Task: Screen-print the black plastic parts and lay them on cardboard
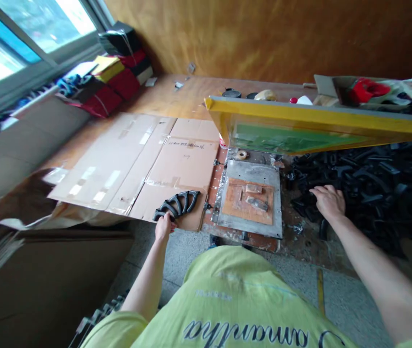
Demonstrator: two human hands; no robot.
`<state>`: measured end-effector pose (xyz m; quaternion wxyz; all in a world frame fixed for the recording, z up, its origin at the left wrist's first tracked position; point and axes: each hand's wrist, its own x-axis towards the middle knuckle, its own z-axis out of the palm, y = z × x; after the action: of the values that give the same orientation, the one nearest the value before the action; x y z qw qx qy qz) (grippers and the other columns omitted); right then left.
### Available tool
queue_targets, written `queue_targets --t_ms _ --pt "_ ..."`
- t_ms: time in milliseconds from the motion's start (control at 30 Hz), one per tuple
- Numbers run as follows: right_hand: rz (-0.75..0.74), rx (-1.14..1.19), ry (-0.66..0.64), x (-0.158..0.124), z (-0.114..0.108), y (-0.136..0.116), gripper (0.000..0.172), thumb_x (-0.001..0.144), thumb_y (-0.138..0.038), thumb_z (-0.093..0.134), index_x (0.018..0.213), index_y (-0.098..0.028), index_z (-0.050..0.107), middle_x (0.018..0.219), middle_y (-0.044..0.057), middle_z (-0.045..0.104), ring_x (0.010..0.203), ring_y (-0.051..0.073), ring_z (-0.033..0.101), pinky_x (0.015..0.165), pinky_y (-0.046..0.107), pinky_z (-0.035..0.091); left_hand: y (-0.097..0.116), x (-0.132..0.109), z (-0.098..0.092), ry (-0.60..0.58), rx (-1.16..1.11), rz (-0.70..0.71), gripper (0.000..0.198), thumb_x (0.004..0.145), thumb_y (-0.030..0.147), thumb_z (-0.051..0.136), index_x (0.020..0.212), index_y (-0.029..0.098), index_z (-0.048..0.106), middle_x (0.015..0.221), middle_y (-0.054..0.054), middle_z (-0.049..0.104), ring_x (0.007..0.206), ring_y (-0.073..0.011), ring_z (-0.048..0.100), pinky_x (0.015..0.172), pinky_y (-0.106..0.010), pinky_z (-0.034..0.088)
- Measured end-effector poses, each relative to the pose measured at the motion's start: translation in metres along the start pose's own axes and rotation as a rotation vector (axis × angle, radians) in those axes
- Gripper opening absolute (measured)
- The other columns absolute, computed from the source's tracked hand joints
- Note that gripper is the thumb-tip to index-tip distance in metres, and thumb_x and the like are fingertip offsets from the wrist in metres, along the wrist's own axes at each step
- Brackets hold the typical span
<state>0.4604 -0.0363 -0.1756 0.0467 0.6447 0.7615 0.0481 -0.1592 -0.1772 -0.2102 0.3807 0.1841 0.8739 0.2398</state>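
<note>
My left hand is closed on the near end of several curved black plastic parts, which lie fanned side by side on flattened cardboard. My right hand reaches into a large heap of the same black parts on the right; its fingers curl down onto the pile, and I cannot see whether they grip a piece. Between the hands sits a grey metal plate with an orange jig, below a raised yellow-framed printing screen.
A wooden table runs back to a brown wall. Red and yellow packets are stacked at the far left by a window. Small tins and a red object sit behind the screen. Brown cardboard stands at my lower left.
</note>
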Motion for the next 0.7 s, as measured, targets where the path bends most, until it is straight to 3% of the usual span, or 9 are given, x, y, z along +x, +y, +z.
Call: queue_targets --t_ms 100,233,333,400,500,600,700 --pt "-0.044 0.061 0.090 0.003 -0.011 -0.023 0.044 0.093 -0.014 0.040 0.130 -0.019 0.064 0.121 0.014 0.068 0.117 0.029 0.051 0.094 0.044 0.038 0.004 0.011 -0.004 -0.050 0.120 0.010 0.042 0.088 0.049 0.041 0.070 0.019 0.065 0.056 -0.012 0.064 0.057 -0.0273 0.066 0.058 -0.038 0.053" --pt "-0.184 0.203 0.106 0.002 -0.030 -0.093 0.049 0.100 -0.023 0.035 0.146 -0.015 0.050 0.113 0.014 0.069 0.102 0.025 0.060 0.085 0.036 0.045 0.009 0.009 -0.012 -0.036 0.258 0.012 0.048 0.086 0.059 0.044 0.078 0.018 0.067 0.066 -0.016 0.067 0.072 -0.0362 0.069 0.069 -0.047 0.053" --pt "-0.360 0.333 0.125 0.000 -0.034 -0.149 0.045 0.101 -0.022 0.037 0.143 -0.023 0.055 0.115 0.008 0.068 0.103 0.021 0.060 0.084 0.031 0.047 0.009 -0.012 -0.005 0.246 0.393 0.128 0.058 0.085 0.064 0.047 0.108 0.014 0.066 0.107 -0.025 0.069 0.107 -0.0431 0.063 0.088 -0.055 0.048" --pt "-0.406 0.371 0.156 0.001 -0.034 -0.176 0.041 0.100 -0.020 0.040 0.135 -0.026 0.061 0.109 0.006 0.069 0.100 0.019 0.060 0.084 0.030 0.047 0.008 -0.030 0.009 0.423 0.478 0.333 0.058 0.089 0.058 0.046 0.124 0.015 0.061 0.126 -0.023 0.062 0.121 -0.0392 0.056 0.098 -0.051 0.044" --pt "-0.404 0.365 0.193 0.006 -0.033 -0.199 0.037 0.099 -0.018 0.044 0.126 -0.027 0.068 0.099 0.006 0.069 0.096 0.020 0.059 0.081 0.030 0.047 0.011 -0.051 0.038 0.428 0.566 0.552 0.056 0.091 0.053 0.049 0.135 0.019 0.058 0.141 -0.018 0.054 0.129 -0.0343 0.049 0.106 -0.046 0.039" --pt "-0.429 0.345 0.185 0.011 -0.036 -0.207 0.035 0.097 -0.017 0.047 0.121 -0.025 0.071 0.097 0.008 0.068 0.097 0.024 0.057 0.079 0.033 0.047 0.018 -0.054 0.062 0.387 0.629 0.532 0.064 0.088 0.059 0.052 0.140 0.022 0.056 0.152 -0.015 0.046 0.140 -0.0380 0.037 0.112 -0.051 0.031" --pt "-0.477 0.361 0.183 0.013 -0.037 -0.210 0.036 0.094 -0.015 0.049 0.122 -0.026 0.070 0.102 0.010 0.068 0.099 0.026 0.057 0.080 0.037 0.049 0.027 -0.046 0.074 0.360 0.640 0.441 0.072 0.087 0.064 0.049 0.143 0.020 0.053 0.155 -0.015 0.042 0.143 -0.0441 0.029 0.110 -0.059 0.029"
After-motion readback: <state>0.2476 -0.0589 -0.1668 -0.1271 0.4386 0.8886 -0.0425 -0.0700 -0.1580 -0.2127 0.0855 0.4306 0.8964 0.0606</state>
